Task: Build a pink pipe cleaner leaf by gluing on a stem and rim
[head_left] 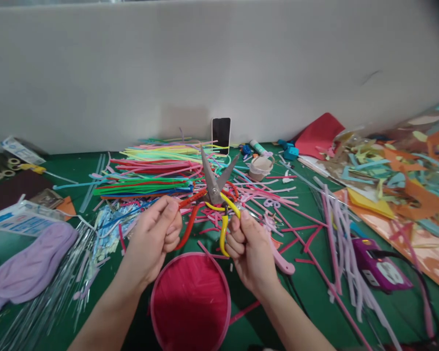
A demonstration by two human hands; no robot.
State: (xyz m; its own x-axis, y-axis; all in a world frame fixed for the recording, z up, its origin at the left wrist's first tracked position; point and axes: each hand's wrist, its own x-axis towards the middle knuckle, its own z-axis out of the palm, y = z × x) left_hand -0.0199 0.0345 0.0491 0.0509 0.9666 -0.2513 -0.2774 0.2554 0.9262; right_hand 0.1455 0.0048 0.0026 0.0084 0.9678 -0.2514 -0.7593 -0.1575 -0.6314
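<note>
My right hand (pixel 249 243) grips the yellow handles of a pair of scissors (pixel 215 185), whose steel blades stand spread apart, pointing up and away from me. My left hand (pixel 157 234) pinches a red pipe cleaner (pixel 187 224) that curves from my fingers up to the blades' pivot. Just below both hands stands a round pink container (pixel 190 297) with a red inside. Behind the scissors lies a wide heap of coloured pipe cleaners and strips (pixel 149 173) on the green table (pixel 307 292).
A phone (pixel 221 135) leans on the wall, a small cup (pixel 260 167) beside it. Paper and foam scraps (pixel 395 185) fill the right side; a purple glue gun (pixel 376 268) lies near right. A purple cloth (pixel 29 268) and packets (pixel 22 219) lie left.
</note>
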